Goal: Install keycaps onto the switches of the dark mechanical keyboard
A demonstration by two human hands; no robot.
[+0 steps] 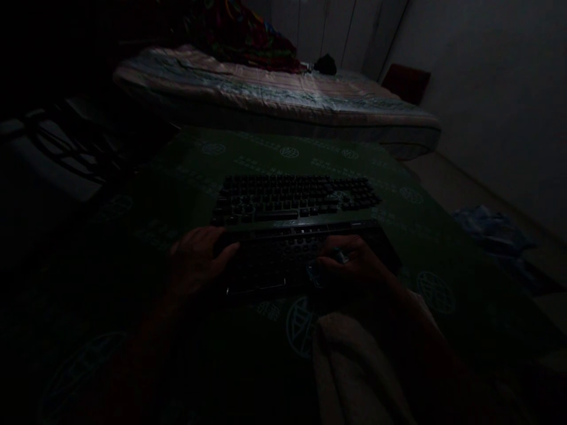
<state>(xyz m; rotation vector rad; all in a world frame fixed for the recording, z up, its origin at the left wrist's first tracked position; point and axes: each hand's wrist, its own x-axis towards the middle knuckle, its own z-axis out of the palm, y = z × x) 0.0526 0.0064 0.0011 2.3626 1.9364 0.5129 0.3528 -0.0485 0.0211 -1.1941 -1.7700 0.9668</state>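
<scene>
A dark keyboard base (266, 268) lies across the green table sheet, with its keys apparently off. My left hand (197, 257) grips its left end, the thumb over the top edge and the other fingers partly lost in shadow. Over the base's right half, my right hand (348, 257) is closed in a pinch around a small object with a pale greenish part (340, 255); its kind is too dark to make out. Just beyond the base, loose black keycaps (274, 192) are laid out in rows like a keyboard.
A beige cloth (349, 366) lies at the table's near side, below my right forearm. The green sheet (177, 177) bears printed round logos. Behind the table stands a bed (266, 94) with a patterned blanket (248, 35). Blue fabric (494, 227) lies on the floor at right.
</scene>
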